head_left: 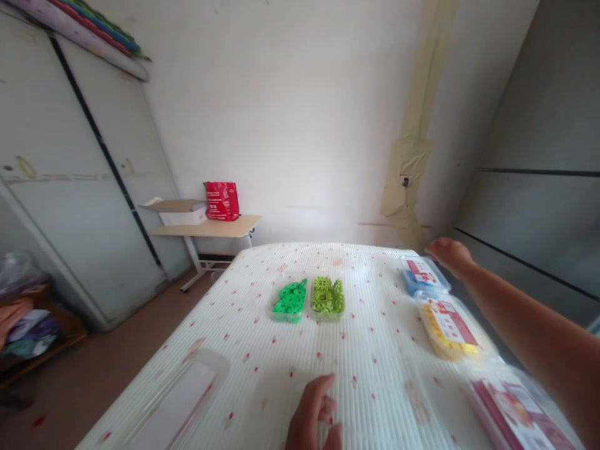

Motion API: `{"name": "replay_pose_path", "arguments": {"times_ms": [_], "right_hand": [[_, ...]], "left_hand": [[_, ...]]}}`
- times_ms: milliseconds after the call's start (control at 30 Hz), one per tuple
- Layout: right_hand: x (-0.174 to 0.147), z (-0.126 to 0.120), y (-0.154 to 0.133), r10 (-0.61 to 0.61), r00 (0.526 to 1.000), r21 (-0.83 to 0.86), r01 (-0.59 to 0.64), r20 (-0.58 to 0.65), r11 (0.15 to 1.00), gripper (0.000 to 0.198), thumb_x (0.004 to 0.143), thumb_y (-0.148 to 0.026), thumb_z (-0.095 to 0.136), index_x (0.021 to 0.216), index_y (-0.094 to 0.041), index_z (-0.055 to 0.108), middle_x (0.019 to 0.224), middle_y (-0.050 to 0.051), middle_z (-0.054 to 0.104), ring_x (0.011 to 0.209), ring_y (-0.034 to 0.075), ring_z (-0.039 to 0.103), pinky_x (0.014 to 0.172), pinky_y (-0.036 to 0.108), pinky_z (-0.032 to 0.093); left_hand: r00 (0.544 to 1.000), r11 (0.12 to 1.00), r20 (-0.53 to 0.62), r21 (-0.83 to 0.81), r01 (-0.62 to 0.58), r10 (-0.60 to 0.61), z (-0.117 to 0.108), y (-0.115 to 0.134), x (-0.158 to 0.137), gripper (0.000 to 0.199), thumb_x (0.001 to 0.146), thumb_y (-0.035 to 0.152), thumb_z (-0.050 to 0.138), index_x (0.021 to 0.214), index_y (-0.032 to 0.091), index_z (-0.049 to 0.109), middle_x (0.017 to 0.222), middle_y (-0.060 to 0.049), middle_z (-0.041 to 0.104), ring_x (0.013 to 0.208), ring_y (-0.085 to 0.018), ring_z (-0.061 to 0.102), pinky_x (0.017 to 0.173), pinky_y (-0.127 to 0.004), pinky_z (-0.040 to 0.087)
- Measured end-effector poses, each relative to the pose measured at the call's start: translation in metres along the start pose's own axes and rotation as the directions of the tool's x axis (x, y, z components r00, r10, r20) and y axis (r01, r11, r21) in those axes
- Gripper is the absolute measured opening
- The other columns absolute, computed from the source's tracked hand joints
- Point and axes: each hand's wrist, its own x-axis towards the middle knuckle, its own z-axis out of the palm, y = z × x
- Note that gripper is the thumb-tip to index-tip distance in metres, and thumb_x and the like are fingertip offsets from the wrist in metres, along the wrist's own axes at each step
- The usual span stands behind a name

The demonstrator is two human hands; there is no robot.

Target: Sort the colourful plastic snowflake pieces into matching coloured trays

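Note:
My right hand [450, 253] reaches to the far right of the table, just beyond a clear plastic box of blue pieces [424, 275] with a printed label. Its fingers are drawn together; what they hold, if anything, does not show. Close to the near edge, my left hand [313, 415] hovers with loosely curled fingers and the thumb apart, holding nothing. Ahead of it stand two clear tubs side by side, one of green plastic pieces [290, 300], one of yellow-green pieces [327, 297]. Along the right edge lie a box of yellow pieces [449, 326] and a box of dark red pieces [515, 406].
A long clear tray or lid [178, 406] with a pale sheet lies at the table's near left. The table [365, 369] has a white ribbed cover with red marks. Behind left, a small desk [210, 228] carries a red bag [222, 201] and a box [182, 214].

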Motion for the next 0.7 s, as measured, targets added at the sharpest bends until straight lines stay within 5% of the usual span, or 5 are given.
{"name": "replay_pose_path", "arguments": {"times_ms": [167, 300, 367, 433, 700], "right_hand": [[-0.051, 0.046, -0.086, -0.41, 0.897, -0.074, 0.426, 0.166, 0.902, 0.018, 0.08, -0.014, 0.053, 0.092, -0.013, 0.065, 0.096, 0.008, 0.068, 0.088, 0.015, 0.061, 0.076, 0.022, 0.041], [-0.136, 0.105, -0.133, -0.662, 0.678, 0.0, 0.699, 0.321, 0.715, 0.021, 0.074, -0.02, 0.059, 0.093, -0.023, 0.066, 0.096, 0.001, 0.07, 0.091, 0.015, 0.06, 0.08, 0.022, 0.04], [-0.179, 0.135, -0.141, -0.768, 0.497, -0.036, 0.847, 0.404, 0.53, 0.019, 0.075, -0.021, 0.057, 0.092, -0.022, 0.066, 0.091, 0.005, 0.069, 0.095, 0.021, 0.057, 0.083, 0.032, 0.039], [-0.214, 0.163, -0.141, -0.813, 0.379, -0.114, 0.923, 0.443, 0.368, 0.017, 0.08, -0.019, 0.052, 0.091, -0.019, 0.064, 0.091, 0.009, 0.069, 0.099, 0.025, 0.053, 0.087, 0.041, 0.035], [-0.255, 0.208, -0.123, -0.857, 0.332, -0.208, 0.941, 0.394, 0.269, 0.018, 0.088, -0.015, 0.043, 0.089, -0.017, 0.06, 0.079, 0.006, 0.066, 0.086, 0.023, 0.053, 0.093, 0.05, 0.025]], "left_hand": [[0.937, 0.911, 0.018, 0.228, -0.345, 0.35, -0.03, 0.027, 0.01, 0.02, 0.076, 0.019, 0.046, 0.089, 0.018, 0.062, 0.091, -0.007, 0.066, 0.079, -0.014, 0.063, 0.068, -0.023, 0.053], [0.905, 0.757, -0.096, 0.588, -0.285, 0.415, -0.088, 0.036, 0.005, 0.022, 0.079, 0.016, 0.047, 0.094, 0.02, 0.063, 0.095, -0.006, 0.067, 0.09, -0.015, 0.062, 0.08, -0.026, 0.051], [0.9, 0.66, -0.159, 0.732, -0.168, 0.405, -0.123, 0.031, -0.003, 0.022, 0.079, 0.021, 0.049, 0.096, 0.022, 0.064, 0.097, -0.006, 0.067, 0.092, -0.018, 0.061, 0.083, -0.031, 0.049], [0.923, 0.559, -0.225, 0.829, 0.013, 0.313, -0.156, 0.024, -0.013, 0.029, 0.078, 0.03, 0.052, 0.102, 0.021, 0.064, 0.103, -0.009, 0.066, 0.097, -0.022, 0.059, 0.086, -0.037, 0.046], [0.892, 0.252, -0.371, 0.865, 0.433, -0.258, -0.216, -0.002, -0.044, 0.076, 0.063, 0.049, 0.057, 0.133, 0.021, 0.043, 0.144, -0.013, 0.033, 0.13, -0.037, 0.029, 0.1, -0.051, 0.028]]}}
